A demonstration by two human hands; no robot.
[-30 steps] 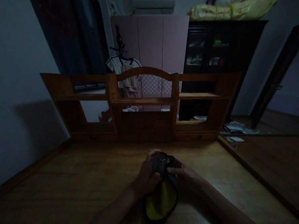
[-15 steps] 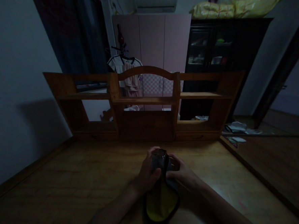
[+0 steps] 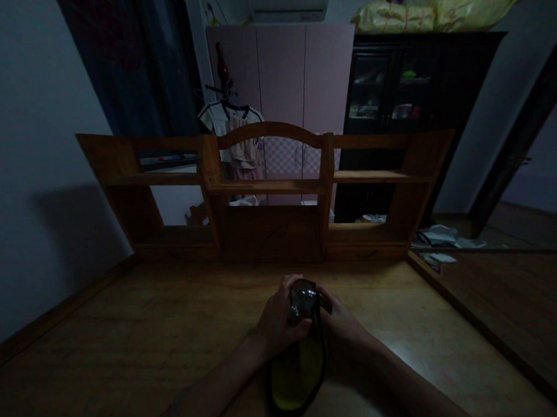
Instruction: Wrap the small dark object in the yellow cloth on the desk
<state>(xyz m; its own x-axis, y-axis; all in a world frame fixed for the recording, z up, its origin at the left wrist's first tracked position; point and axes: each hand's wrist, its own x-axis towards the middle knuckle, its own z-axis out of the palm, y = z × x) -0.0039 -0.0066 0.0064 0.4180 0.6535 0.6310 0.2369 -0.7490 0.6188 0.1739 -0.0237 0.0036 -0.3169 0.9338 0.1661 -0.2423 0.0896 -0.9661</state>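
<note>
A dark-rimmed, case-like thing (image 3: 298, 377) with a yellow-green inner face lies lengthwise on the wooden tabletop, its rounded end towards me. At its far end sits a glossy, dark, rounded piece (image 3: 305, 300) with bright reflections; its kind is too dim to make out. My left hand (image 3: 282, 315) is closed around the left side of this glossy piece, thumb across its near edge. My right hand (image 3: 337, 321) grips the dark rim on the right, beside the glossy piece, with its fingertips partly hidden behind it.
A wooden shelf unit (image 3: 268, 187) stands along the table's (image 3: 173, 341) far edge. Left is a pale wall (image 3: 27, 186). Behind are a pink wardrobe (image 3: 282, 76), clothes on hangers (image 3: 236, 135) and a black cabinet (image 3: 422, 86). Papers (image 3: 440, 236) lie beyond the right edge.
The far end has turned so the glossy rounded surface now faces me. The yellow-green face looks narrower and tilted. My right hand has drawn in closer around the rim.
</note>
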